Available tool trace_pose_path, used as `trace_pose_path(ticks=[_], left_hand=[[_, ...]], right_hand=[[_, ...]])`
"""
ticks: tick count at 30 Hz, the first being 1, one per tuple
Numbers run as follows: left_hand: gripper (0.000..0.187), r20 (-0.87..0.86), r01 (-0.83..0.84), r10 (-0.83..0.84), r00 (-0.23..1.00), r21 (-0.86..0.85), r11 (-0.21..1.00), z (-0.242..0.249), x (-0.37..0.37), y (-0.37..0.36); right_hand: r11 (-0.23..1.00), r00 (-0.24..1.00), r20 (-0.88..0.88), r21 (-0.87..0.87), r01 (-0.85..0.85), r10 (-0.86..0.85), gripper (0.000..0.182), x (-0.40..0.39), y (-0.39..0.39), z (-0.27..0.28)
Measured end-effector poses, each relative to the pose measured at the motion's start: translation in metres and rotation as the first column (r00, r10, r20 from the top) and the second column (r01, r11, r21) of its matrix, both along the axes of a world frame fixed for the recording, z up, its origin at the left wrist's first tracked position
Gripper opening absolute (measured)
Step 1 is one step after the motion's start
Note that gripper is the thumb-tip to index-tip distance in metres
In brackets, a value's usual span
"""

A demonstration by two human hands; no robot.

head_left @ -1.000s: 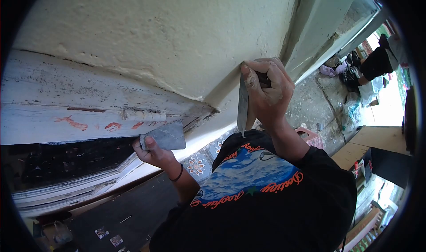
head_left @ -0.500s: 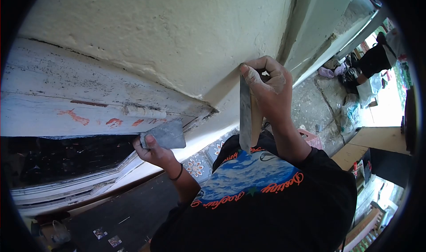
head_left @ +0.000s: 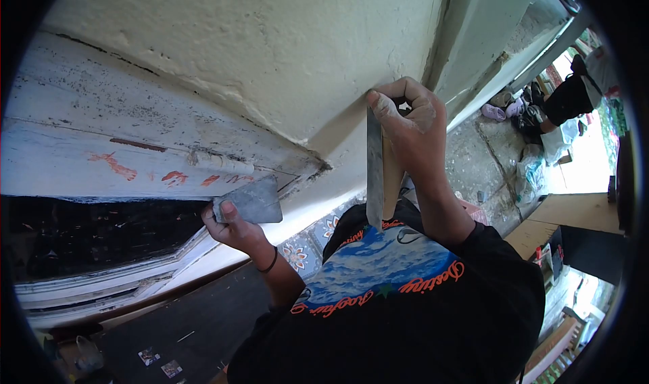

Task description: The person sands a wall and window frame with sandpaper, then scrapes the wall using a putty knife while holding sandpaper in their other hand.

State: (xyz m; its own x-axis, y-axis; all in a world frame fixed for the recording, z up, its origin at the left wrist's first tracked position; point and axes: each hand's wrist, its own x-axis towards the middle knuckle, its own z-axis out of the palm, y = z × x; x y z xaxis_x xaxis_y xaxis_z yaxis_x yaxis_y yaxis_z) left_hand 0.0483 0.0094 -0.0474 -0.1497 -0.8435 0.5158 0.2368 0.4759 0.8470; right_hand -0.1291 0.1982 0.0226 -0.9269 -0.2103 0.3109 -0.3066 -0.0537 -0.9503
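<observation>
My right hand [head_left: 414, 130] is raised against the cream plastered wall [head_left: 270, 53] and grips a long metal trowel [head_left: 374, 174], its blade edge-on and pressed to the wall surface. My left hand [head_left: 233, 232] is lower, holding a flat grey plate [head_left: 251, 203] smeared with grey putty, just under a white painted beam [head_left: 101, 154] with red marks. A dark cord is around my left wrist. My black T-shirt with a blue print fills the lower middle.
A vertical wall corner [head_left: 439, 39] runs just right of my right hand. Below are patterned floor tiles [head_left: 304, 249] and a rough concrete floor [head_left: 483, 161]. Another person [head_left: 571, 93] sits at the far right near shoes and plastic bags. Wooden boards [head_left: 547, 228] lie at lower right.
My right hand has shifted slightly upward along the wall with the trowel, the blade now more upright. My left hand with the plate has stayed nearly still.
</observation>
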Motion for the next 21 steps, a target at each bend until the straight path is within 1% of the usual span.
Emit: trace_pose_path(ticks=[1,4,6,10,12,13,15,16,18,19,21], left_hand=[[0.060,0.015,-0.031,0.031,0.999,0.016,0.999,0.001,0.000,0.001],[0.060,0.016,-0.025,0.024,1.000,0.019,1.000,0.003,0.000,0.002],[0.061,0.010,-0.027,0.027,1.000,0.021,0.999,0.002,-0.001,0.002],[0.060,0.027,-0.017,0.017,0.999,0.009,1.000,-0.002,0.002,-0.001],[0.060,0.021,-0.011,0.011,1.000,0.009,1.000,-0.002,0.001,0.000],[0.059,0.028,-0.001,0.001,1.000,0.007,1.000,-0.002,0.002,0.000],[0.059,0.039,-0.009,0.009,0.999,-0.005,1.000,-0.002,0.004,0.000],[0.058,0.041,-0.017,0.017,0.999,-0.016,1.000,-0.002,0.003,-0.001],[0.058,0.032,-0.007,0.008,0.999,-0.012,1.000,-0.004,0.003,-0.002],[0.057,0.040,0.005,-0.005,0.999,-0.005,1.000,-0.005,0.004,-0.002],[0.057,0.040,0.004,-0.003,0.999,-0.006,1.000,-0.004,0.003,-0.002]], right_hand=[[1.000,1.000,0.002,0.000,0.004,-0.004,0.011,0.001,0.000,-0.002],[1.000,1.000,0.007,-0.015,0.013,-0.013,0.011,0.001,-0.002,-0.005],[1.000,1.000,-0.019,0.009,-0.008,0.008,0.011,-0.001,0.000,-0.004],[1.000,1.000,-0.020,-0.016,0.022,-0.022,0.012,0.000,-0.001,-0.004],[0.999,0.999,-0.037,0.040,0.007,-0.006,0.013,0.000,0.001,-0.003],[0.999,0.999,-0.031,0.039,0.008,-0.006,0.013,-0.001,0.000,-0.003],[0.997,0.999,-0.042,-0.069,0.027,-0.030,0.013,-0.002,-0.003,0.000],[0.997,0.999,-0.045,-0.071,0.026,-0.029,0.013,-0.001,-0.002,-0.001],[1.000,1.000,-0.029,0.024,0.008,-0.008,0.011,0.000,0.001,-0.002],[1.000,1.000,-0.029,0.023,0.010,-0.010,0.011,0.000,0.002,0.001],[0.998,0.997,-0.065,-0.046,0.030,-0.033,0.010,0.002,0.003,0.013]])
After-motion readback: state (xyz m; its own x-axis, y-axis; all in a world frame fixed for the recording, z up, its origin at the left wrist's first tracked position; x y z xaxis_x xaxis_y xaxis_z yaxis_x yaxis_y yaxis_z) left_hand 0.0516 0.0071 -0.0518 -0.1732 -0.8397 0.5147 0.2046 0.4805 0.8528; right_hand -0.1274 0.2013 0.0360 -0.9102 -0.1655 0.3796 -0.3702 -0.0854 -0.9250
